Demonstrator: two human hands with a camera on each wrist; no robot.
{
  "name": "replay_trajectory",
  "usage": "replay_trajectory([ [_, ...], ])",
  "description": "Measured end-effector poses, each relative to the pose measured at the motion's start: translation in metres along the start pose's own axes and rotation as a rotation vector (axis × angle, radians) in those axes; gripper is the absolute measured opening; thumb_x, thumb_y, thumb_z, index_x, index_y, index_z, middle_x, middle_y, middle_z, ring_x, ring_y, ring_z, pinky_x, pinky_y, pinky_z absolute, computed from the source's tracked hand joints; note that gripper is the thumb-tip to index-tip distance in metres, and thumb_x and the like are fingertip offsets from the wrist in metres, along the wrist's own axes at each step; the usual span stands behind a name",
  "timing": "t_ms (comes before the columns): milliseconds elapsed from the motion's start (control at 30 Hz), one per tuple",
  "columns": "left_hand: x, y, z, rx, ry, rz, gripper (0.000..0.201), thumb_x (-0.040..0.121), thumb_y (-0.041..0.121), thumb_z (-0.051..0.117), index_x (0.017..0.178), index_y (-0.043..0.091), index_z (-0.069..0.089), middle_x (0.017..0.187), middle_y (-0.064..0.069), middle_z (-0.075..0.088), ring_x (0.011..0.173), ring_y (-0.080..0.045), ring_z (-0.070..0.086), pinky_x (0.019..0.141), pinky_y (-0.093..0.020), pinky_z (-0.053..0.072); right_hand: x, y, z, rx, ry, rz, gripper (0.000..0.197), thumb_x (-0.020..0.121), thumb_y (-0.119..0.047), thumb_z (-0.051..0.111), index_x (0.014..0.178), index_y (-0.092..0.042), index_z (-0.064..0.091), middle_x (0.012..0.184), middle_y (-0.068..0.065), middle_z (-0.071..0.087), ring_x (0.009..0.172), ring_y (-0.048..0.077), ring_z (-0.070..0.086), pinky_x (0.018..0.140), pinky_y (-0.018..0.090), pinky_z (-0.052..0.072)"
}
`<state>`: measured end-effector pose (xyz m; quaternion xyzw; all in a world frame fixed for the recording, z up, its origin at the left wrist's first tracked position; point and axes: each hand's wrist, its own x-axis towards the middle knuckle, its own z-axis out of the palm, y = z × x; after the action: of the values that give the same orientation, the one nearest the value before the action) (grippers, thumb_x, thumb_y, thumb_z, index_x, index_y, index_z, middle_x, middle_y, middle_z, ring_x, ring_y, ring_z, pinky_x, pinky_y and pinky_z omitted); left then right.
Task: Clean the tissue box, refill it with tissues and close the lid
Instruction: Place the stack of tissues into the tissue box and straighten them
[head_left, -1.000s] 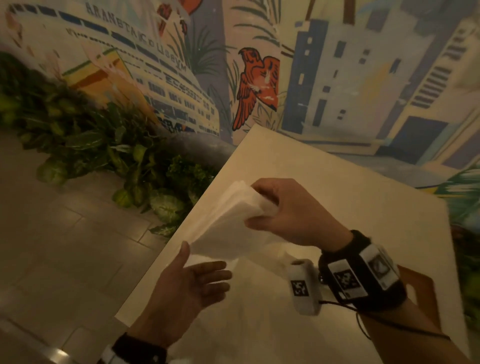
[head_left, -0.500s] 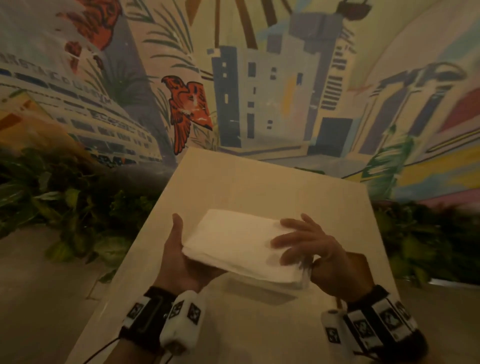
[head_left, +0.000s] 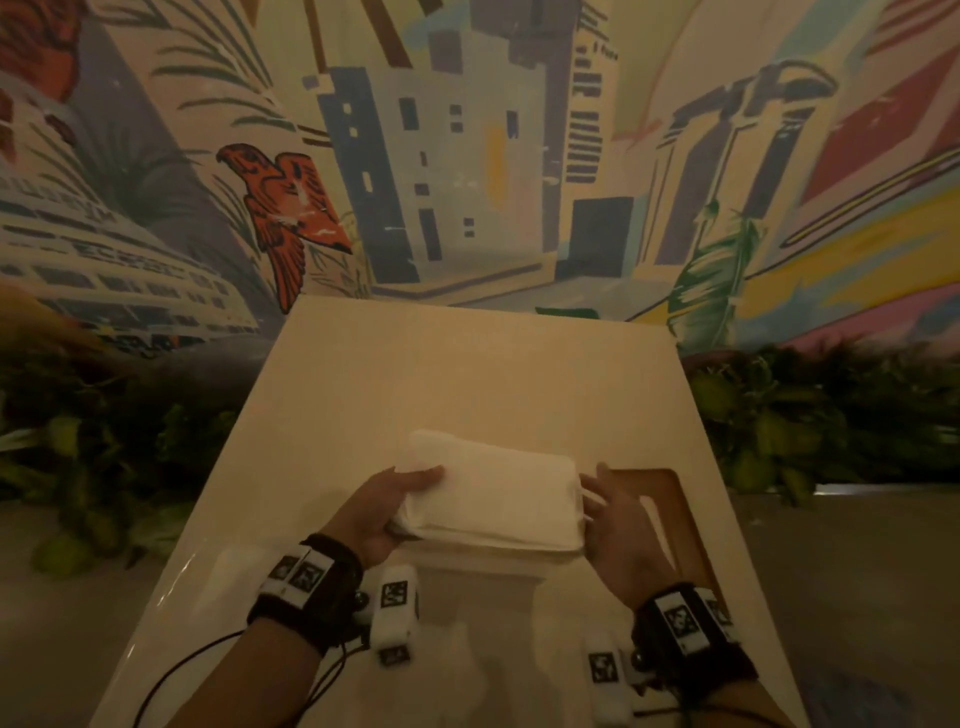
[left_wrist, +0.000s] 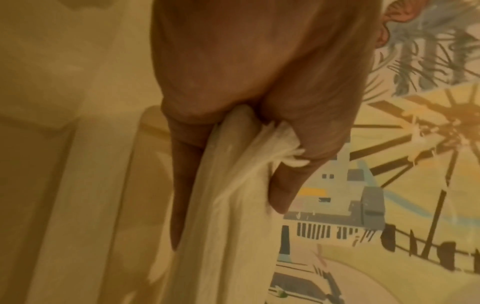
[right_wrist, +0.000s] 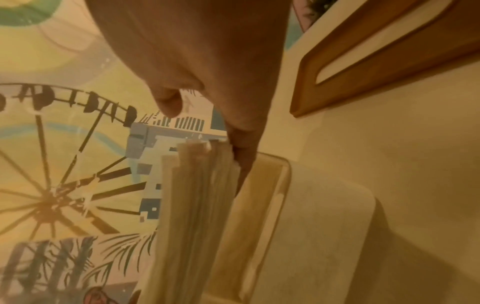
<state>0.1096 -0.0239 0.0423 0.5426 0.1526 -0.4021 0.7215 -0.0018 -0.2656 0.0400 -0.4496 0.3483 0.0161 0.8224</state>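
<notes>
A thick stack of white tissues (head_left: 493, 499) lies level between both hands, just above the open cream tissue box (head_left: 483, 566). My left hand (head_left: 415, 493) grips the stack's left end, thumb on top and fingers beneath; the left wrist view shows the tissues (left_wrist: 228, 236) bunched in that hand (left_wrist: 233, 201). My right hand (head_left: 597, 499) holds the right end, with the fingers (right_wrist: 244, 160) under the stack (right_wrist: 197, 205) beside the box rim (right_wrist: 283, 185). The brown wooden lid (head_left: 670, 509) with its slot (right_wrist: 363, 67) lies flat to the right of the box.
The cream table (head_left: 467, 374) reaches back to a painted mural wall (head_left: 467, 182). Green plants (head_left: 831, 426) line both sides below the table edges. Tiled floor (head_left: 62, 649) lies to the left.
The stack has come lower and nearer, over the box. My right hand slid from the top of the stack to its right end, and the left thumb came onto the top.
</notes>
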Motion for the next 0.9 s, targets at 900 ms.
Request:
replay_trajectory([
  [900, 0.005, -0.013, -0.022, 1.185, 0.419, 0.71, 0.056, 0.078, 0.017, 0.078, 0.129, 0.019, 0.057, 0.128, -0.004, 0.06, 0.101, -0.02, 0.053, 0.094, -0.035, 0.046, 0.004, 0.015, 0.028, -1.62, 0.135, -0.697, 0.04, 0.087, -0.023, 0.065, 0.125, -0.018, 0.053, 0.125, 0.002, 0.053, 0.105, 0.023, 0.053, 0.086, 0.033, 0.046],
])
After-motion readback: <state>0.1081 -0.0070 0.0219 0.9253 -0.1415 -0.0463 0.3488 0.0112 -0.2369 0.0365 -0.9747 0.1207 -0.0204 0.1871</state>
